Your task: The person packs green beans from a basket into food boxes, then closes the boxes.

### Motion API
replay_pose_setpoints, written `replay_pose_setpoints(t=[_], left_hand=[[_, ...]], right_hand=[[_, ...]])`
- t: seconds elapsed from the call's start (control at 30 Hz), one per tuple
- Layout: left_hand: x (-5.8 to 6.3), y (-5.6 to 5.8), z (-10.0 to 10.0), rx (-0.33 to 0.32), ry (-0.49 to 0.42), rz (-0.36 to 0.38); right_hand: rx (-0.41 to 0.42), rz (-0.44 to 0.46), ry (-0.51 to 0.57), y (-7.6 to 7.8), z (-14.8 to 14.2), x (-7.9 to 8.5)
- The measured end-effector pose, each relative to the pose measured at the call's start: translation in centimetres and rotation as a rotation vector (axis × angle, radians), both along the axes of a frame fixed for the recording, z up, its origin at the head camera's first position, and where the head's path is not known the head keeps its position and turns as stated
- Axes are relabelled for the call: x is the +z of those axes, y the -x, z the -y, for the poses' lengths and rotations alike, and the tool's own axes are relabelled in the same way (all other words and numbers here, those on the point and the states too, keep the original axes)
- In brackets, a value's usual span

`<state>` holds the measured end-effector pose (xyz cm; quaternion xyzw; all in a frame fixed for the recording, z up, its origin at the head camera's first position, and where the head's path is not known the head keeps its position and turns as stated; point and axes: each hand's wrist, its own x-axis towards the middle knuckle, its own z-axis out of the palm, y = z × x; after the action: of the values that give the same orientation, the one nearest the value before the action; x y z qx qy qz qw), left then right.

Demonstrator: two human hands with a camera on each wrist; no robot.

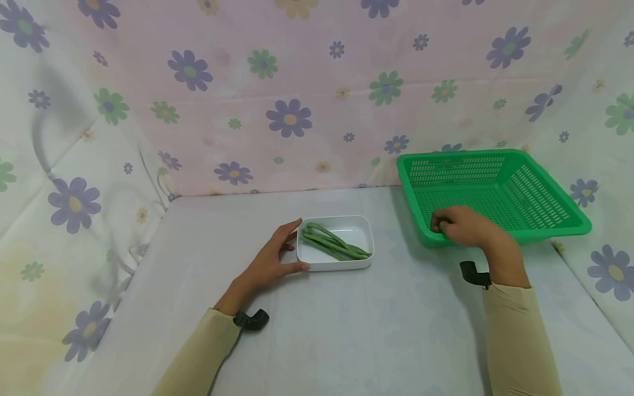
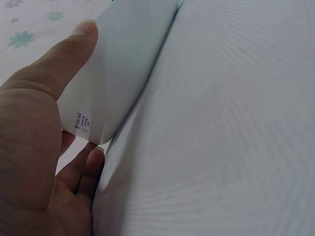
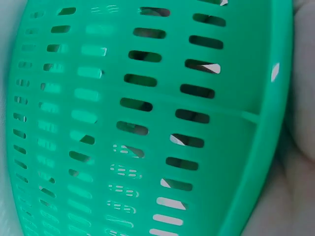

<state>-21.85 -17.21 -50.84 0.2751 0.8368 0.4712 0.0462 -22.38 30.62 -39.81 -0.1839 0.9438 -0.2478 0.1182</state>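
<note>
In the head view, a shallow white container [image 1: 342, 266] sits mid-table with several green beans [image 1: 331, 242] lying slantwise in it. My left hand [image 1: 269, 253] grips its left end, thumb along the near side and fingers at the far corner. From the left wrist, the container's outer wall [image 2: 123, 59] shows a small printed label, with the thumb over it. My right hand [image 1: 463, 224] holds the near rim of a green slotted basket [image 1: 555, 237] close to its left corner, fingers curled over the inside. The right wrist view shows the basket wall [image 3: 108, 93] with my palm against the rim; the fingertips are hidden.
A pale cloth covers the table [image 1: 346, 335]. Flower-printed curtains [image 1: 297, 66] hang behind and on both sides, close to the basket's back and right edges. Each wrist carries a small black camera mount [image 1: 252, 320].
</note>
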Motion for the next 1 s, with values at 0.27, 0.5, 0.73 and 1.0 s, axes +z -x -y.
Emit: replay_pose_setpoints(t=[0.27, 0.5, 0.73, 1.0], left_hand=[[-0.1, 0.0, 0.1, 0.005, 0.008, -0.004], [0.2, -0.1, 0.0, 0.003, 0.021, -0.007], [0.3, -0.1, -0.1, 0.004, 0.014, -0.009], [0.1, -0.1, -0.1, 0.005, 0.013, -0.021]], right_hand=[[-0.054, -0.018, 0.033, -0.3, 0.6, 0.7], [-0.09, -0.152, 0.171, -0.5, 0.9, 0.7], [-0.085, -0.252, 0.277, -0.5, 1.5, 0.6], [-0.023, -0.363, 0.311, -0.9, 2.6, 1.3]])
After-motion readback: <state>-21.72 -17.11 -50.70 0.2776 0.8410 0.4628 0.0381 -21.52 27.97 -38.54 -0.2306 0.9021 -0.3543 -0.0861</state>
